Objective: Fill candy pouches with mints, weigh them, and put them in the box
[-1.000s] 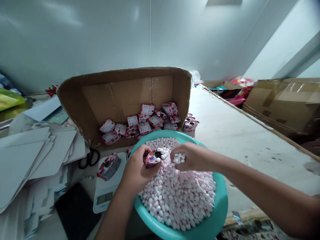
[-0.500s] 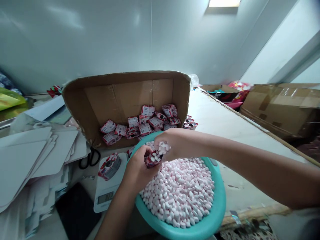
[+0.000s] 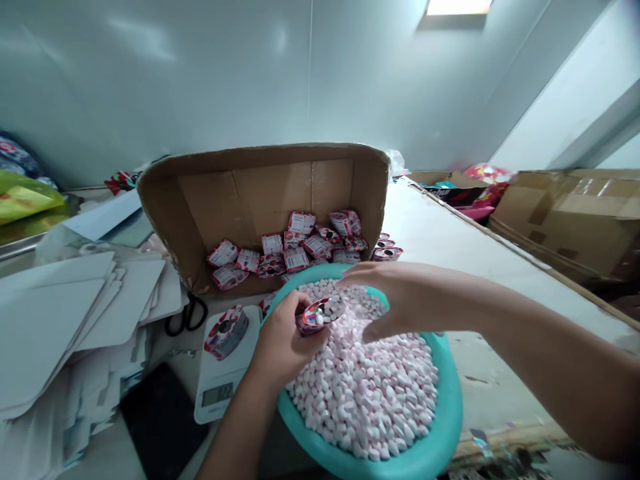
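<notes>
A teal basin [image 3: 449, 413] is heaped with small pale-pink candies [image 3: 370, 393]. Over its left side my left hand [image 3: 290, 337] grips a small red printed packet [image 3: 311, 319], its open top holding some candies. Just right of the packet, my right hand [image 3: 383, 297] hovers above the heap, thumb and fingers apart, with candies blurred beneath it. A white digital scale [image 3: 218, 395] stands left of the basin. On it rests another red packet [image 3: 227, 332].
Behind the basin, a cardboard box [image 3: 210, 193] lies on its side with several filled packets [image 3: 296, 259] inside. To the left are stacked white cards [image 3: 45, 320], black scissors [image 3: 187, 313] and a dark flat slab [image 3: 163, 423]. A large carton [image 3: 565, 220] stands at right.
My right hand has opened and moved right, away from the packet; the candies it held have dropped toward the packet and basin. My left hand still grips the packet.
</notes>
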Demonstrator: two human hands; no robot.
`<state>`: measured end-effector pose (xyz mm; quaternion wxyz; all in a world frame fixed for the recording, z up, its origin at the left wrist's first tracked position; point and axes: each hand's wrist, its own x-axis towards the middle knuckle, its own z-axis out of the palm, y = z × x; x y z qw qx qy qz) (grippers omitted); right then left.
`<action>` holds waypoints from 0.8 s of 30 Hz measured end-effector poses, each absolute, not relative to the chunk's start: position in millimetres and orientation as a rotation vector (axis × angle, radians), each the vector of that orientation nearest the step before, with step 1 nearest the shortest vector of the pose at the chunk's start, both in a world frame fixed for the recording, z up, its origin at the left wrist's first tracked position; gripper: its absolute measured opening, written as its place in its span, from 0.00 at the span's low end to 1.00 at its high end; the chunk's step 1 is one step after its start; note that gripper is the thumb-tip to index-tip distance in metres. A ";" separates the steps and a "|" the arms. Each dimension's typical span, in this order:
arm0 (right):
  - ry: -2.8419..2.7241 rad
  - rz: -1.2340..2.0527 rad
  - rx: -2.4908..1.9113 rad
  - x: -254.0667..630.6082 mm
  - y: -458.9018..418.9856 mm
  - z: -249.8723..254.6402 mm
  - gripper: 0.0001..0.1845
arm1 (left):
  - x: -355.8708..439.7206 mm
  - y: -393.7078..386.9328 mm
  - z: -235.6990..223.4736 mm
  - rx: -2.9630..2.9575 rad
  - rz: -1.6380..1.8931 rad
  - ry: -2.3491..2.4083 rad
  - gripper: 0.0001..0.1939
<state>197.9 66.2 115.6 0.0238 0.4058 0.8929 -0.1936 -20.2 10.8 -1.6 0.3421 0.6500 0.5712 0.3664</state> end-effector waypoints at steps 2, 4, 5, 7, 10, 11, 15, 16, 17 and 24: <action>2.622 -0.672 1.325 209.3 59.9 90.4 0.55 | -20.5 11.2 -3.7 1.697 0.968 1.472 0.14; 2.458 -0.824 1.279 215.7 50.6 59.2 0.65 | -20.3 11.7 -4.7 1.707 0.972 1.471 0.14; 2.397 -0.871 1.273 217.6 45.1 44.2 0.70 | -20.2 12.0 -4.6 1.708 0.975 1.472 0.14; 2.379 -0.903 1.318 220.4 34.1 20.5 0.74 | -19.9 12.3 -3.5 1.711 0.977 1.478 0.13; 2.504 -0.942 1.398 225.6 22.7 5.9 0.64 | -19.8 12.1 -2.0 1.723 0.966 1.493 0.14; 2.542 -0.965 1.416 227.4 21.2 5.4 0.59 | -19.8 11.9 -1.9 1.722 0.962 1.497 0.15; 2.609 -1.041 1.436 231.2 23.7 7.2 0.49 | -19.9 10.8 -2.9 1.690 0.954 1.497 0.16; 2.624 -1.055 1.440 230.6 25.0 6.6 0.45 | -19.9 10.7 -2.8 1.687 0.953 1.493 0.16; 2.636 -1.068 1.462 229.5 26.3 5.7 0.39 | -19.8 10.6 -2.5 1.691 0.955 1.490 0.16; 2.770 -0.933 1.415 218.0 36.7 23.7 0.11 | -18.4 10.6 0.2 1.724 0.948 1.505 0.16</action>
